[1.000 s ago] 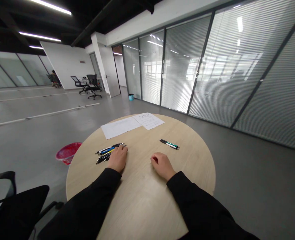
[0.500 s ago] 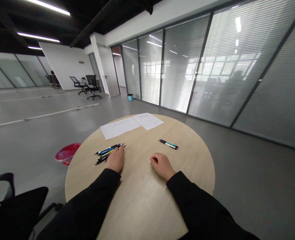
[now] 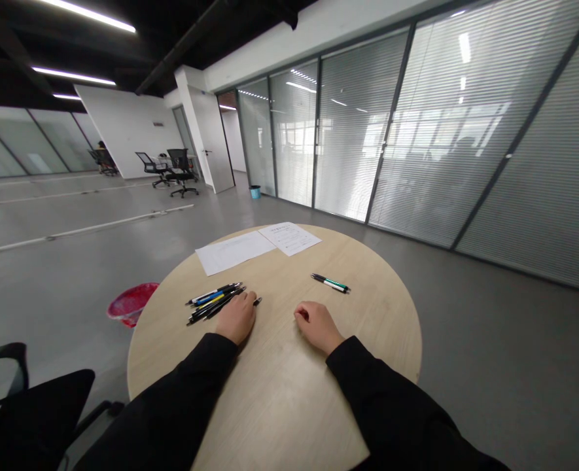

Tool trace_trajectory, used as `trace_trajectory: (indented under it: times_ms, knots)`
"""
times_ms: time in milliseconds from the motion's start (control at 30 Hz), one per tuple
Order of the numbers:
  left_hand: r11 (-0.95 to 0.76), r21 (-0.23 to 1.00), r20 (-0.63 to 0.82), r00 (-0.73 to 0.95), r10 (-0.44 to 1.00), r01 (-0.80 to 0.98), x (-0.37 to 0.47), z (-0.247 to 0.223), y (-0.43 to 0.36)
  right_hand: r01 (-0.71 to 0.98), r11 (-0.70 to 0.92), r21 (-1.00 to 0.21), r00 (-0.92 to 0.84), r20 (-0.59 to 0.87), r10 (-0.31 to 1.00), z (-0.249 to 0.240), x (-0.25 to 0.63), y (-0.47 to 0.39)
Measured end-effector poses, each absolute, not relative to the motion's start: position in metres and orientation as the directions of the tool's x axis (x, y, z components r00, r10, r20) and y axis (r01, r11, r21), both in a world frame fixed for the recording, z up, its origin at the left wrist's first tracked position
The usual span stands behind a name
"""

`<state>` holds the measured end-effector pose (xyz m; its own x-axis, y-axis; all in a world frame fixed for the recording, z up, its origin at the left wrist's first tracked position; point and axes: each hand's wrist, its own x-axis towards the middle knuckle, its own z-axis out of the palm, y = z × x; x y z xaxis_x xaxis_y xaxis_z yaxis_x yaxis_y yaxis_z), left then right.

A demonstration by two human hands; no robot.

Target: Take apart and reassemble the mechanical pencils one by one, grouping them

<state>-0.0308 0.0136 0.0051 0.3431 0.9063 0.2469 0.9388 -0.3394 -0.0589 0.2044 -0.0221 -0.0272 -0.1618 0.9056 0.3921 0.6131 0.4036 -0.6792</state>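
Observation:
My left hand [image 3: 238,317] is closed on a dark pen [image 3: 258,301] whose end pokes out to the right of the fingers. Beside it on the left lies a bunch of several pens [image 3: 215,301], black, blue and yellow among them, partly covered by the hand. My right hand [image 3: 317,324] rests on the round wooden table [image 3: 279,392] with its fingers curled in, and nothing shows in them. Farther back, beyond the right hand, two pens lie side by side, a green one [image 3: 332,281] and a white one [image 3: 335,286].
Two sheets of paper, a left sheet [image 3: 235,252] and a printed right sheet [image 3: 292,239], lie at the table's far edge. A red basin [image 3: 132,304] stands on the floor at left. A black chair [image 3: 34,418] is near my left arm.
My left hand has moved a little to the right, away from the bunch, and a pen's end now shows past its fingers. My right hand has stayed in place.

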Motion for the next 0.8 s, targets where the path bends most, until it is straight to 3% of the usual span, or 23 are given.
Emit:
trace_trajectory:
  times_ms: [367,500,600,800]
  knots:
    - [-0.634,0.180,0.513,0.478,0.713,0.752,-0.008,0.013,0.003,0.590,0.393,-0.705,-0.115,0.409,0.905,-0.033,0.204,-0.016]
    - [-0.707,0.203,0.600,0.484,0.637,0.678,0.000,0.017,-0.004,0.544,0.381,-0.748,-0.084,0.403,0.911,-0.033,0.205,-0.015]
    - [-0.739,0.228,0.613,0.496,0.615,0.634,0.006,0.018,-0.011,0.514,0.372,-0.773,-0.078,0.390,0.918,-0.034,0.205,-0.014]
    - [-0.735,0.416,0.572,0.474,0.669,0.536,0.017,0.017,-0.021,0.501,0.448,-0.741,-0.111,0.458,0.882,-0.035,0.206,-0.013]
